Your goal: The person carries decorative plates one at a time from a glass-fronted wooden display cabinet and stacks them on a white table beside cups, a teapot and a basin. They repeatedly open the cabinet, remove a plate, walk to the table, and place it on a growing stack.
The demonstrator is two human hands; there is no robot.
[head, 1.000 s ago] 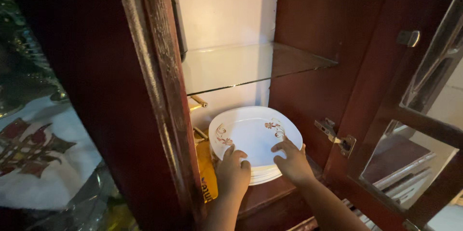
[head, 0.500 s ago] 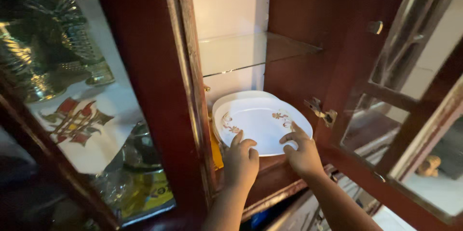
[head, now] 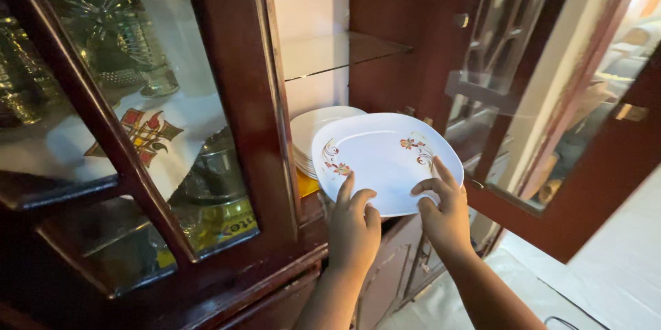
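Both hands grip one white plate (head: 387,159) with floral corners by its near edge: the left hand (head: 353,229) clasps it from below with fingers on the rim, the right hand (head: 443,214) pinches the rim beside it. The plate hangs tilted just outside the dark wooden cabinet (head: 234,96), in front of the stack of plates (head: 311,129) under the glass shelf (head: 337,51). It looks like the lifting-out step; the open glass door (head: 544,89) is close, so the plate wants a level, careful carry.

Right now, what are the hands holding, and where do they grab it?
Both hands, left hand and right hand, hold a white flowered plate by its near rim.
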